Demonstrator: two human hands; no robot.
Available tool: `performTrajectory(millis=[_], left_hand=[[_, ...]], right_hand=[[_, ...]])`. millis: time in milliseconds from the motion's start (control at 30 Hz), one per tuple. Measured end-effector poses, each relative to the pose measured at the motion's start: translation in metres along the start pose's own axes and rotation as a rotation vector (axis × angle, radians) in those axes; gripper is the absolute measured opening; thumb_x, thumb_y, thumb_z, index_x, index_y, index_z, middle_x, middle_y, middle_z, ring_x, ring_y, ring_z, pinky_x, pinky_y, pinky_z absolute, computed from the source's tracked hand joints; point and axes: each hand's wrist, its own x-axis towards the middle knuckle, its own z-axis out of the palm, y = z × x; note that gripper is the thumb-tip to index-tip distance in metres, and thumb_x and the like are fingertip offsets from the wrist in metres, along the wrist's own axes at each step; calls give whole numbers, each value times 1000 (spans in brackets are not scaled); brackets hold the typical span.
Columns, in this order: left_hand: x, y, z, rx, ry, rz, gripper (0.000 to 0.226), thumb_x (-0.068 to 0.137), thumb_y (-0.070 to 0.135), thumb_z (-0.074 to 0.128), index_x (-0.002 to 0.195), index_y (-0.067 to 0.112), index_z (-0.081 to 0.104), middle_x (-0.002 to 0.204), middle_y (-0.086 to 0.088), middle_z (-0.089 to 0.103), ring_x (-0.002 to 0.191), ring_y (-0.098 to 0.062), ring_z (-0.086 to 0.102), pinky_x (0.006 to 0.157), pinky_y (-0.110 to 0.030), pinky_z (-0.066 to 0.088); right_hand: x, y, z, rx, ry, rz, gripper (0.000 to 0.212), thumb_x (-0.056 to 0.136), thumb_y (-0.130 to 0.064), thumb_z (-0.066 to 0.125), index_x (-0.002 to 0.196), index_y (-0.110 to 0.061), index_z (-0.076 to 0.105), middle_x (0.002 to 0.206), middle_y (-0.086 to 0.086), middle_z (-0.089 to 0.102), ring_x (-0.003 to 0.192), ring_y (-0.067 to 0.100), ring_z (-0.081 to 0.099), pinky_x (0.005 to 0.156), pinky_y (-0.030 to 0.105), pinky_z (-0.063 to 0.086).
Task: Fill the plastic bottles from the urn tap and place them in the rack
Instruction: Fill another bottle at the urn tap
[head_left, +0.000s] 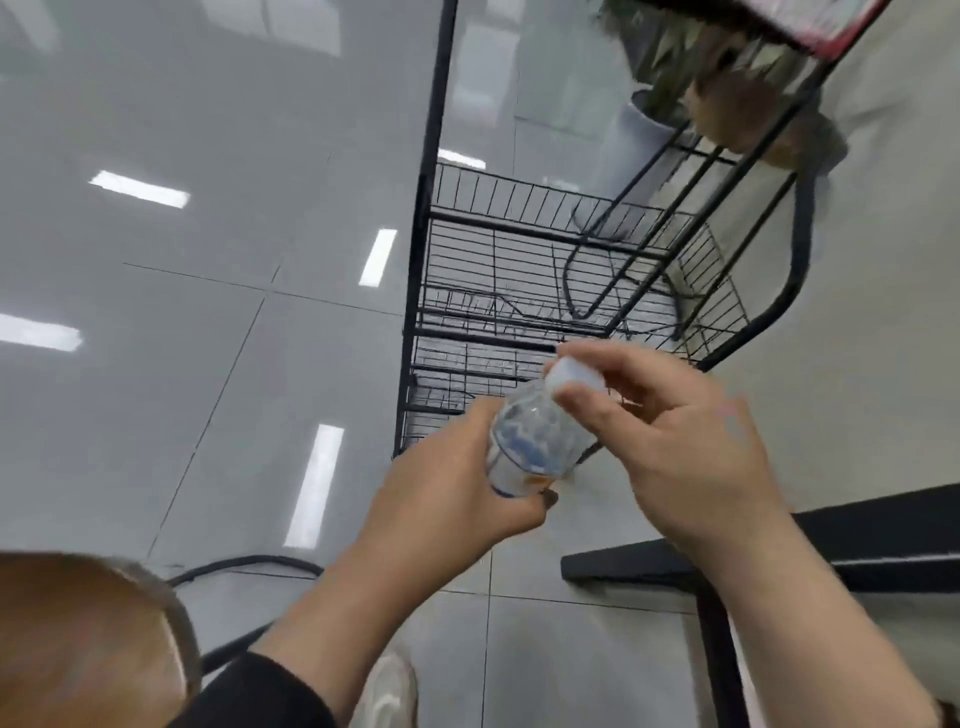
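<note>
- The clear plastic bottle (530, 441) sits just below centre, tilted, its white cap (574, 380) toward 1 o'clock.
- The left hand (452, 499) is wrapped round the bottle's lower body from 7 o'clock.
- The right hand (675, 436) pinches the cap with fingertips and thumb.
- The black wire rack (519, 260) stands beyond at 12 o'clock, on the grey tiled floor (208, 312).

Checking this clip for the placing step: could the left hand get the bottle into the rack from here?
Probably yes. The left hand holds the bottle just before the rack, with nothing between; the right hand pinches the cap.
</note>
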Motion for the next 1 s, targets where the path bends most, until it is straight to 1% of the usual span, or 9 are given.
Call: performTrajectory(millis=[100,233,300,400,567,667,767,933,1000], left_hand=[[-9,27,-41,30,-16,15,57,67,57,78,109,63,40,95,26,67,87,-2,65,77,-36,58],[-10,74,-96,42,-56,42,54,63,61,75,104,62,40,94,26,66,85,-1,64,76,-36,57],[-10,100,-117,51,-37,77,58,62,63,73,110,58,41,95,26,66,86,0,64,75,-35,57],[-7,140,-144,80,-16,137,60,64,60,75,114,57,42,96,25,67,87,-1,65,77,-34,57],[0,214,-179,-21,-265,236,52,71,42,86,110,52,54,99,23,72,88,-1,70,81,-32,59],[-1,264,-171,-9,-258,345,51,68,49,83,109,49,53,95,21,72,85,-3,69,80,-39,60],[-7,313,-154,63,-173,481,56,64,61,77,110,50,47,96,23,69,85,-1,66,76,-40,59],[-47,395,-122,-131,-519,661,52,66,55,81,108,31,62,96,14,75,87,-4,71,74,-23,57],[-76,429,-105,-191,-650,729,50,69,49,82,109,24,65,98,11,76,92,-6,73,77,-18,54]], right_hand=[[20,-51,-18,-219,-95,-33,35,73,-62,66,94,-34,65,93,-16,63,93,6,61,74,24,54],[42,-118,-49,-299,-244,-155,33,80,-58,65,102,-35,72,94,-18,58,90,9,58,71,18,45],[51,-151,-61,-328,-173,-193,32,78,-60,67,91,-31,72,86,-16,61,82,9,59,65,18,43],[59,-195,-81,-403,-46,-188,50,71,-75,61,73,-25,66,66,-9,59,66,12,54,57,30,43],[59,-258,-135,-443,-35,-150,52,74,-78,51,83,-30,68,74,-13,62,74,6,57,63,35,48],[45,-282,-171,-474,177,-153,45,83,-67,61,68,-25,64,60,-10,56,62,7,53,56,33,41],[18,-303,-214,-554,376,-123,52,85,-63,63,60,-19,54,53,-5,48,55,11,48,52,35,37],[-64,-351,-292,-746,283,-152,39,97,-56,53,74,-24,57,57,-15,46,60,0,49,55,20,35],[-107,-368,-320,-765,346,-119,40,96,-52,58,71,-21,57,55,-12,45,55,5,46,53,21,32]])
